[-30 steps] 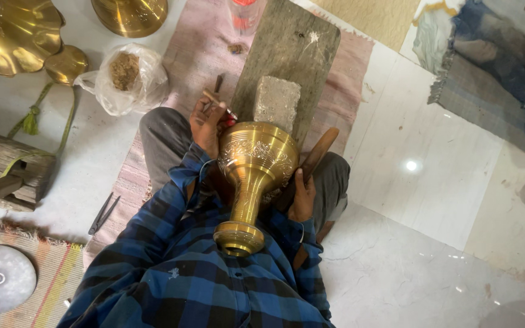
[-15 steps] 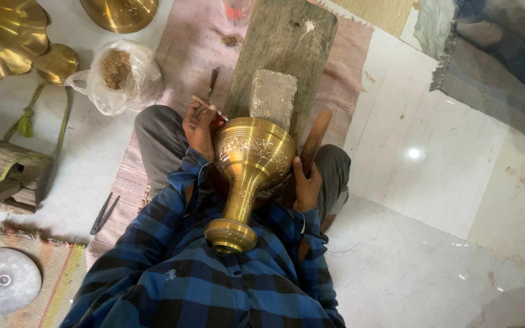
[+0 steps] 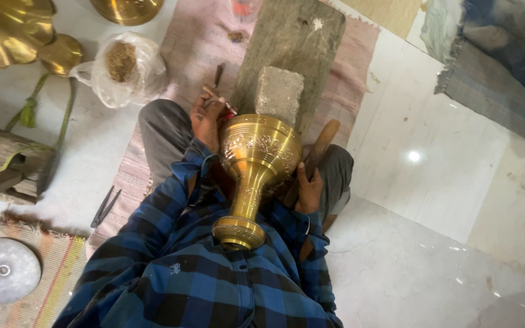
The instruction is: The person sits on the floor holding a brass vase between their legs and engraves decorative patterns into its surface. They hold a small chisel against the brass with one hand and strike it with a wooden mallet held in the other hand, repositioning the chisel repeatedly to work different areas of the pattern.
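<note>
A large engraved brass vase [image 3: 256, 164] lies in my lap, its round foot [image 3: 237, 232] against my blue checked shirt and its wide mouth facing a grey stone block [image 3: 279, 94]. My left hand [image 3: 206, 118] sits at the vase's upper left rim, fingers closed on a small metal punch with a red mark [image 3: 219, 97]. My right hand [image 3: 308, 188] rests on the vase's right side and grips a wooden stick [image 3: 323, 141] that points up and away from me.
The stone block rests on a wooden plank [image 3: 293, 36] laid over a pink mat [image 3: 192, 42]. To the left are a plastic bag of brown powder [image 3: 123, 64], brass pieces [image 3: 7, 30], black pliers [image 3: 104, 206], a wooden block [image 3: 4, 164] and a round grey disc [image 3: 1, 270]. Another person's clothing [image 3: 505, 54] is at the upper right.
The view has shifted slightly. Both hands stay at the vase with their tools, and the vase has hardly moved.
</note>
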Tool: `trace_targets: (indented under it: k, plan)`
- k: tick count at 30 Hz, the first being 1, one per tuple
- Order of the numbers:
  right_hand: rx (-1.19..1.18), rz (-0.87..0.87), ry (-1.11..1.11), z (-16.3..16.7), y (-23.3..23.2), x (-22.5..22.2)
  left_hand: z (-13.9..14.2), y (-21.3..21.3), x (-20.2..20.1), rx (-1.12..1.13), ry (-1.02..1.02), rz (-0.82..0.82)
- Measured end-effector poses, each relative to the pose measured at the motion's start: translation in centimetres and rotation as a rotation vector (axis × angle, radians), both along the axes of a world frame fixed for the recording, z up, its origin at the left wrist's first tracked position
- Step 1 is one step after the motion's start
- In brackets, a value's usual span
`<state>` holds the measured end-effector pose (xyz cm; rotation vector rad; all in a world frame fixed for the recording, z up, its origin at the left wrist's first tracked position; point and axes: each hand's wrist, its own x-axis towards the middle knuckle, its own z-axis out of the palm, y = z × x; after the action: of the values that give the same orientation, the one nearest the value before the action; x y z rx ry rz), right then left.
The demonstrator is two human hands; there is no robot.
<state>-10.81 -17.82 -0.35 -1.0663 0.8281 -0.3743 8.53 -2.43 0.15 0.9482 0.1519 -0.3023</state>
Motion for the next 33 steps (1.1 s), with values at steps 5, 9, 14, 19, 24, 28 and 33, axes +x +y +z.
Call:
trace_targets:
  k: [5, 9, 14, 19, 24, 28, 33]
  plan:
    - [-0.089, -0.062, -0.007, 0.5, 0.4, 0.9, -0.1, 0.1, -0.4, 0.02, 0.035, 0.081]
    - [-0.176, -0.068, 0.069, 1.0, 0.4, 1.1, -0.2, 0.3, -1.0, 0.084, 0.037, 0.131]
    - [-0.186, -0.054, 0.103, 0.9, 0.1, 1.0, -0.3, 0.4, -0.7, 0.055, 0.035, 0.069]
    - [-0.114, -0.048, 0.108, 0.3, 0.0, 0.7, -0.8, 0.8, -0.8, 0.087, 0.016, 0.045]
    - [-0.068, -0.027, 0.062, -0.3, -0.3, 0.0, -1.2, 1.3, -0.5, 0.113, 0.012, -0.024]
    - [-0.089, -0.049, 0.177, -0.6, -1.4, -2.8, -0.7, 2.6, -0.2, 0.129, -0.21, -0.168]
    - [-0.621, -0.064, 0.012, -0.1, -2.0, -8.6, 1.7, 1.9, 0.0, 0.054, -0.597, -0.618]
